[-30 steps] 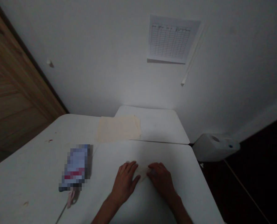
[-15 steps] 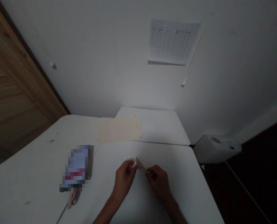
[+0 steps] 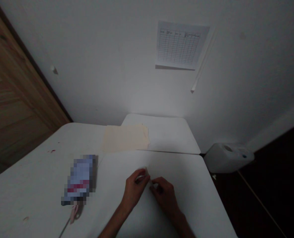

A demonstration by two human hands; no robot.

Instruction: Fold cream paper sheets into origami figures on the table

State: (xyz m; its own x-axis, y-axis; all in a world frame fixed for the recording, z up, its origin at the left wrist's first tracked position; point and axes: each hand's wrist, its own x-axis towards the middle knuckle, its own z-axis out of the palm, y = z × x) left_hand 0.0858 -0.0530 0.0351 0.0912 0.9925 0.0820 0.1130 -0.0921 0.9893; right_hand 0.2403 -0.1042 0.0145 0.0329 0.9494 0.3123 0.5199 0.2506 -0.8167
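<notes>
A small pale piece of folded paper [image 3: 147, 174] is pinched between both my hands, just above the white table [image 3: 38, 185]. My left hand [image 3: 134, 190] grips its left side with curled fingers. My right hand [image 3: 163, 195] holds its right side, fingertips pressed together. The two hands almost touch each other. Most of the paper is hidden by my fingers.
A blurred flat card or packet [image 3: 79, 180] lies left of my hands, with a pink clip [image 3: 74, 211] below it. Cream paper sheets [image 3: 126, 138] lie farther back. A white plastic jug [image 3: 227, 157] stands off the table's right. A printed chart [image 3: 179, 46] hangs on the wall.
One second ago both hands lay flat on the paper on the table. They then lifted it and pinched it, and now the hands have closed in toward each other.
</notes>
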